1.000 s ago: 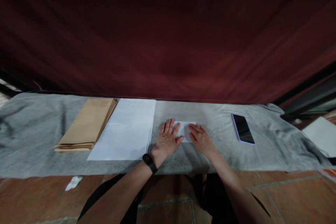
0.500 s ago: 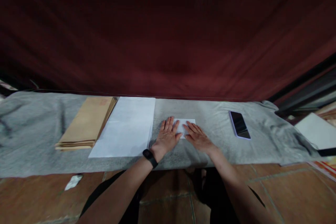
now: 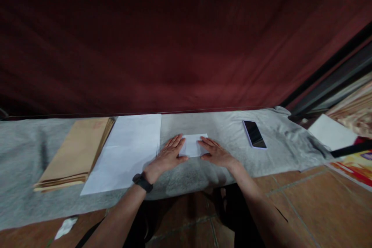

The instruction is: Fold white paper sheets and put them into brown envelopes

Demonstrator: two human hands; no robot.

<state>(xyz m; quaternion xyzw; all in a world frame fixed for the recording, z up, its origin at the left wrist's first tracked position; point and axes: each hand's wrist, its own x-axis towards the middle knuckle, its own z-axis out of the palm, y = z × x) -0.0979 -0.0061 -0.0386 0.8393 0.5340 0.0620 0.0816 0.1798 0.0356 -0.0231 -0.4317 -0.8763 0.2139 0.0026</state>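
Note:
A small white rectangle of folded paper (image 3: 192, 146) lies flat on the grey cloth (image 3: 186, 182) between my hands. My left hand (image 3: 167, 155) rests at its left edge, fingers stretched out and thumb along the near corner. From the other side, my right hand (image 3: 215, 151) lies over the right part of the paper, its fingers extended and its thumb by the near edge. Neither hand grasps anything. Just left of my left hand is a stack of large white paper sheets (image 3: 130, 151).
Brown envelopes (image 3: 75, 151) are piled left of the white sheets. A phone (image 3: 254, 135) in a light purple case lies to the right. Behind the cloth hangs a dark red curtain (image 3: 174, 46). A crumpled white tissue (image 3: 66, 228) is on the tiled floor.
My hands have moved apart, my left hand sliding to the left edge, so more of the folded paper shows. The whole view has shifted and tilted slightly.

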